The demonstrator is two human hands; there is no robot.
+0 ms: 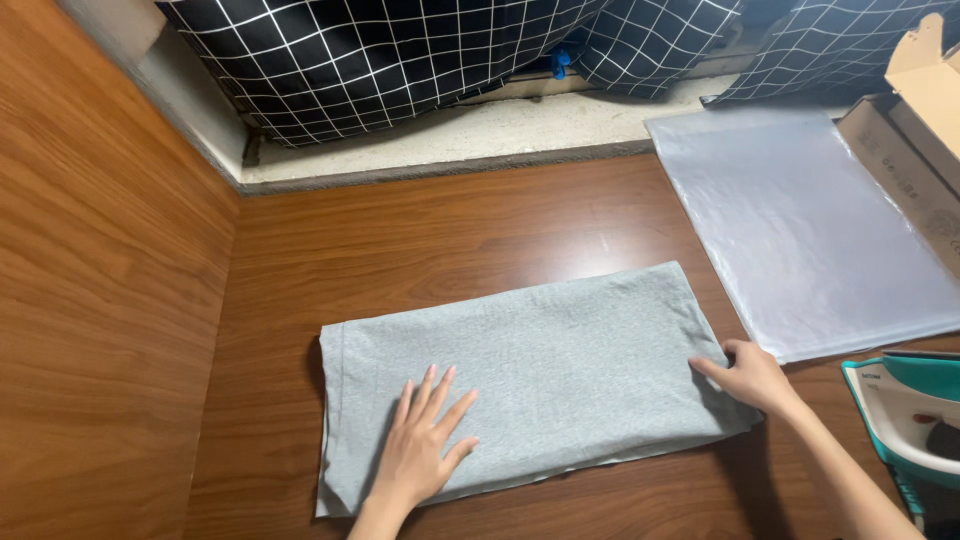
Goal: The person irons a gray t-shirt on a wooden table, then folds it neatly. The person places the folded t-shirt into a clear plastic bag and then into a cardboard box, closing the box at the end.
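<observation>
A folded grey cloth [560, 350] lies flat on the wooden table [420, 230], long side running left to right. My left hand [425, 445] rests palm down on its near left part, fingers spread and pointing away from me. My right hand [750, 375] sits at the cloth's right edge, fingers curled onto the fabric; whether it pinches the edge I cannot tell.
A clear plastic bag [800, 220] lies flat to the right of the cloth. A cardboard box [915, 130] stands at the far right, a teal and white iron [910, 410] at the near right. A wooden wall panel [100, 270] bounds the left; black checked fabric [370, 60] hangs behind.
</observation>
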